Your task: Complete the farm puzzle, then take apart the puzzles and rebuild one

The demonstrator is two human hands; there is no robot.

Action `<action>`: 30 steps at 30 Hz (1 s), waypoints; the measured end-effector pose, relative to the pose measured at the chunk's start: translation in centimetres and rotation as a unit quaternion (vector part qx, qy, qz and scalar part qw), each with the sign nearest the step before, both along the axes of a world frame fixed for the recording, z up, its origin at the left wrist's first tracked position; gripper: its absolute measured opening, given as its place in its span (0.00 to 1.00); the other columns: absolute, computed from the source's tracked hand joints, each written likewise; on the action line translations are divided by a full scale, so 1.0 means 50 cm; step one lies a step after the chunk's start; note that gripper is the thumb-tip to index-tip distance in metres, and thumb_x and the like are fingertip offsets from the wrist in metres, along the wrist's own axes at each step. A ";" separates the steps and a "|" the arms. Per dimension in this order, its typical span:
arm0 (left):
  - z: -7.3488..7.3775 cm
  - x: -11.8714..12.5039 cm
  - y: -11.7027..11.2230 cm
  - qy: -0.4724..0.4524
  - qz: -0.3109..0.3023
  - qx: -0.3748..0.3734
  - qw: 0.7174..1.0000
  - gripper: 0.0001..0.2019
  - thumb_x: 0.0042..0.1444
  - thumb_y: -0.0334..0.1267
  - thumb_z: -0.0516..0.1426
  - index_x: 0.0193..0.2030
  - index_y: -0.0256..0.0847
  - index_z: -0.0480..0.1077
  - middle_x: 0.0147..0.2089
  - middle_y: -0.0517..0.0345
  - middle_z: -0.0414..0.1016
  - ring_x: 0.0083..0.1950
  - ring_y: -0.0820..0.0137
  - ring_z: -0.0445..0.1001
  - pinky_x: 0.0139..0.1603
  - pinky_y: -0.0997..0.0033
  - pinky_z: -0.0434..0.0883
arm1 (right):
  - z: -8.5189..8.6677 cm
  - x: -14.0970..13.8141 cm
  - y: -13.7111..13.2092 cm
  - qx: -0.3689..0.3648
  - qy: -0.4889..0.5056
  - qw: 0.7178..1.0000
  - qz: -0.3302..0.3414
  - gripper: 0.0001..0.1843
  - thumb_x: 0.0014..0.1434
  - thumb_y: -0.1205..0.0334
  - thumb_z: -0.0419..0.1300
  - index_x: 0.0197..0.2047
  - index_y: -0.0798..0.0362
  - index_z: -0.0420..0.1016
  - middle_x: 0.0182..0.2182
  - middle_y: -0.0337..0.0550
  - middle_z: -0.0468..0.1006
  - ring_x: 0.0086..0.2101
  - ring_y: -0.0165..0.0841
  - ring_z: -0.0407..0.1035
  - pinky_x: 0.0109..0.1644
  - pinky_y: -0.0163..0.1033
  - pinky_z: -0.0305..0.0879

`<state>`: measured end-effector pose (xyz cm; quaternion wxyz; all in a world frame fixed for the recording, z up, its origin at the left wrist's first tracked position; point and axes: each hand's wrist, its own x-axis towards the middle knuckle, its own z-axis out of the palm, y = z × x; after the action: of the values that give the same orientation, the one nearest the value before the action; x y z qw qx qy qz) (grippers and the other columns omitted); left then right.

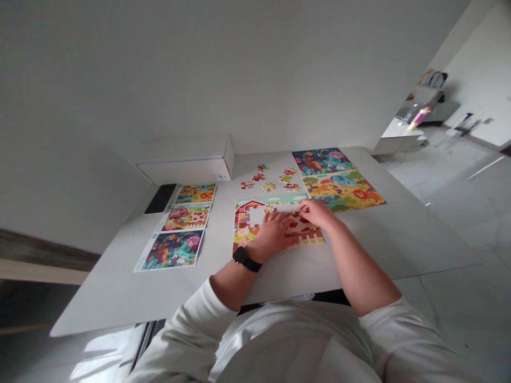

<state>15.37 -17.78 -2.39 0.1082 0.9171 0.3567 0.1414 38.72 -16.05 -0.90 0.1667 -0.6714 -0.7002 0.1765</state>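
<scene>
Your left hand [275, 232] lies flat, fingers loosely spread, on a partly assembled farm jigsaw puzzle [302, 226] on the white table [115, 303]; your right hand [316, 213], fingers curled, is at its far right corner, any grip hidden. Loose jigsaw pieces [268, 186] lie just beyond.

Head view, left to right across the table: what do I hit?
Flat black rectangle → small orange animal picture → left hand → right hand → larger lion picture. Farm puzzle left out: it spans both hands' stretch.
</scene>
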 end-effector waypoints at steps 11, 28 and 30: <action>0.009 0.001 0.000 -0.009 0.005 0.004 1.000 0.26 0.63 0.56 0.68 0.62 0.47 0.77 0.71 0.45 0.72 0.74 0.45 0.66 0.78 0.33 0.58 | -0.006 0.004 0.002 0.016 -0.014 0.999 0.025 0.12 0.58 0.73 0.68 0.42 0.48 0.85 0.38 0.41 0.86 0.39 0.35 0.78 0.45 0.36 0.70; 0.057 -0.249 0.120 -0.219 0.178 0.039 0.959 0.09 0.67 0.38 0.61 0.52 0.41 0.76 0.55 0.50 0.80 0.59 0.61 0.79 0.66 0.56 0.74 | -0.005 -0.004 -0.003 -0.002 0.000 0.999 0.041 0.10 0.59 0.73 0.67 0.40 0.49 0.84 0.37 0.39 0.86 0.35 0.33 0.76 0.38 0.35 0.63; 0.028 -0.251 0.121 -0.238 0.205 0.014 0.949 0.08 0.67 0.36 0.60 0.50 0.41 0.77 0.52 0.50 0.81 0.55 0.63 0.80 0.62 0.59 0.76 | -0.007 -0.004 -0.003 -0.015 0.007 0.999 0.041 0.10 0.59 0.72 0.67 0.40 0.49 0.84 0.35 0.38 0.85 0.34 0.32 0.75 0.37 0.34 0.62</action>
<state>2.80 -11.75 -0.98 0.1456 0.7652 0.4993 0.3794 38.54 -16.20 -1.24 0.1543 -0.6432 -0.7232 0.1985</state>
